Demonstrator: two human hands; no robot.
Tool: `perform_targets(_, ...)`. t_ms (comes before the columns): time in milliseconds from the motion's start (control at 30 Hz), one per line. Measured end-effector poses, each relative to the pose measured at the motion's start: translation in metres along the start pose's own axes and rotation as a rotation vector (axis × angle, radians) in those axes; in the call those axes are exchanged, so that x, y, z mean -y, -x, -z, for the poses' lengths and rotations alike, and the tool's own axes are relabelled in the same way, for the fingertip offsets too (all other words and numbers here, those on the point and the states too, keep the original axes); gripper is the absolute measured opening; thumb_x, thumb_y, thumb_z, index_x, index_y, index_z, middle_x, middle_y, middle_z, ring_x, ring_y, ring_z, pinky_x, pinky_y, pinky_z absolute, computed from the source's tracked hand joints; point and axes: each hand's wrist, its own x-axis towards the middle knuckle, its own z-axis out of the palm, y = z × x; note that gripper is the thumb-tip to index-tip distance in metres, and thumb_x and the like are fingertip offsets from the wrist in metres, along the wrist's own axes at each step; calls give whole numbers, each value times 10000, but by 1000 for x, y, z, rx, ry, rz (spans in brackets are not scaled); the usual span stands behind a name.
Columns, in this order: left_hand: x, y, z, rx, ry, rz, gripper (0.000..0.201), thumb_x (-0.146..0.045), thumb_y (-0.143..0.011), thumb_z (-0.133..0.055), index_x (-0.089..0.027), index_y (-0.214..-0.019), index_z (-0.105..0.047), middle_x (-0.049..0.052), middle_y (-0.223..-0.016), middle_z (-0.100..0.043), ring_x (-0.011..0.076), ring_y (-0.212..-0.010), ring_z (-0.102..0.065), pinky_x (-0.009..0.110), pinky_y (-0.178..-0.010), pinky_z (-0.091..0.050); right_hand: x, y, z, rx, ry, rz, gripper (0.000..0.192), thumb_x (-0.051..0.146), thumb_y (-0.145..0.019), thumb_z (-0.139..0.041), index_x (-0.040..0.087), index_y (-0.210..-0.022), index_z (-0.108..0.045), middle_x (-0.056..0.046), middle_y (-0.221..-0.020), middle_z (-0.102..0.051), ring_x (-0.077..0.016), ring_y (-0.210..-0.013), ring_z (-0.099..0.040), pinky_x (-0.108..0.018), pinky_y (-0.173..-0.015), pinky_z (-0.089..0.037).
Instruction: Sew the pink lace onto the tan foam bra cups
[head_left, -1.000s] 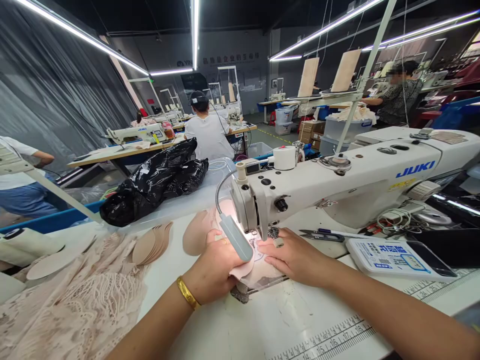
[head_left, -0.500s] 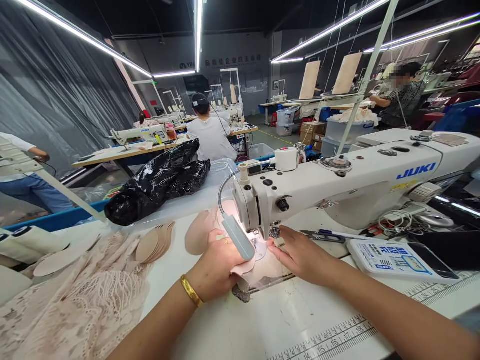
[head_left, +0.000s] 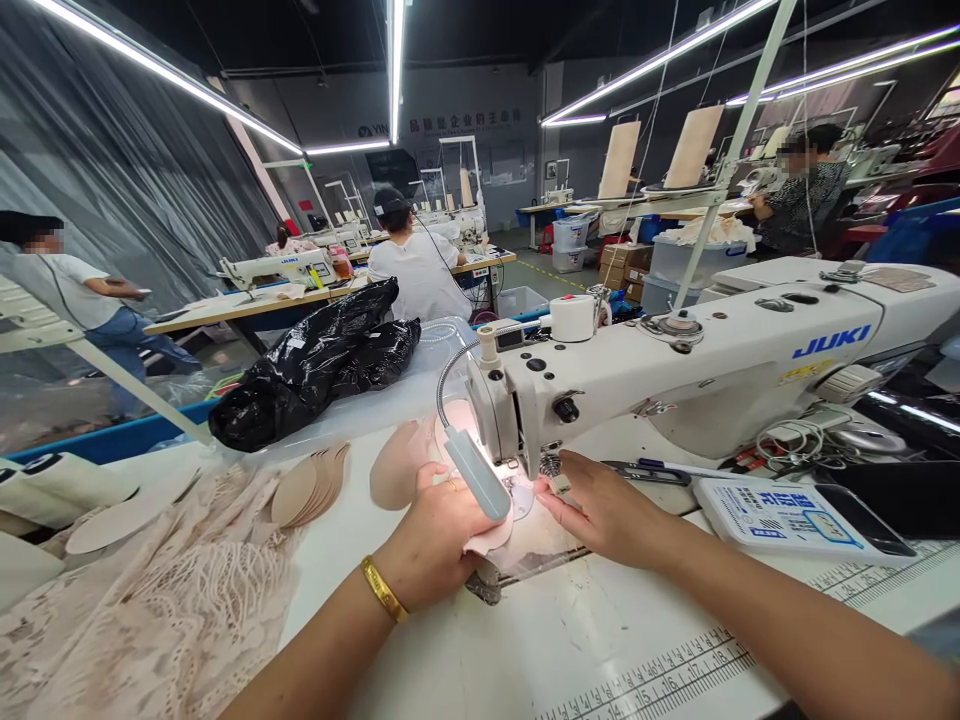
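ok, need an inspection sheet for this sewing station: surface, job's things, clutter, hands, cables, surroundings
surface: white table with printed ruler.
job's things: pink fabric piece under the sewing machine head, lit by lamp.
clutter: lace fabric, stack of cups, black bag, scissors.
hands: left hand and right hand press the piece.
cables: white coil beside the machine.
surroundings: other workers at machines.
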Motion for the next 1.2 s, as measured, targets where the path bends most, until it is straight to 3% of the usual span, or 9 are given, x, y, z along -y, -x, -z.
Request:
perform_targets(233, 3, 2, -4, 7, 16, 31, 285, -114, -756, -613, -282, -967, -706, 7, -970, -751, 265, -964, -628, 461, -961, -271, 1, 2, 0, -5, 57, -19, 109, 261, -1019, -448, 209, -959, -524, -68, -877, -606, -235, -736, -584, -371, -666, -464)
perform_targets(367, 0, 2, -5, -6, 12, 49, 300, -134, -777, -634, -291, -1025, -700, 28, -1028, -762, 282, -992, -630, 507, -983, -255, -1, 4, -2, -9, 55, -7, 136, 280, -1032, -429, 208, -969, -526, -83, -908, -622, -248, -772, -601, -382, -678, -478)
perform_targets(533, -2, 5, -12, -59, -37, 50, 314, -110, -800, -587, -279, -1041, -696, 31, -949, -741, 271, -937, -627, 541, -987, -237, -2, 4, -6, -21, 68, 7, 187, 306, -1041, -420, 201, -937, -535, -84, -889, -627, -254, -787, -610, -397, -707, -498)
perform_targets(767, -5, 14, -25, -149, -43, -24, 214, -90, -832, -511, -211, -932, -656, 7, -876, -712, 209, -787, -595, 514, -950, -245, 3, 4, -2, 77, 89, 35, 257, 284, -1057, -389, 186, -1042, -626, -89, -875, -636, -257, -801, -582, -389, -717, -474)
perform_targets(967, -21, 19, -20, -179, -39, -61, 192, -136, -937, -482, -203, -817, -615, -26, -840, -692, 158, -697, -539, 493, -984, -225, 13, 4, 4, 272, 18, 269, 253, 192, -1025, -447, 224, -920, -676, -38, -843, -616, -194, -773, -537, -323, -697, -393)
perform_targets(1067, -27, 20, -23, -238, -45, -98, 146, -148, -933, -530, -222, -871, -640, -41, -871, -706, 149, -679, -534, 480, -1019, -218, 14, 5, 3, 296, 36, 279, 235, 163, -997, -471, 204, -862, -659, -40, -874, -611, -178, -772, -530, -314, -683, -366)
perform_targets(1200, -29, 18, -31, -336, -121, -101, 198, -69, -914, -507, -217, -847, -620, -61, -764, -654, 137, -626, -505, 474, -1027, -252, 12, 5, 0, 279, 40, 275, 254, 163, -1003, -454, 192, -821, -629, -22, -814, -576, -164, -726, -484, -313, -681, -349)
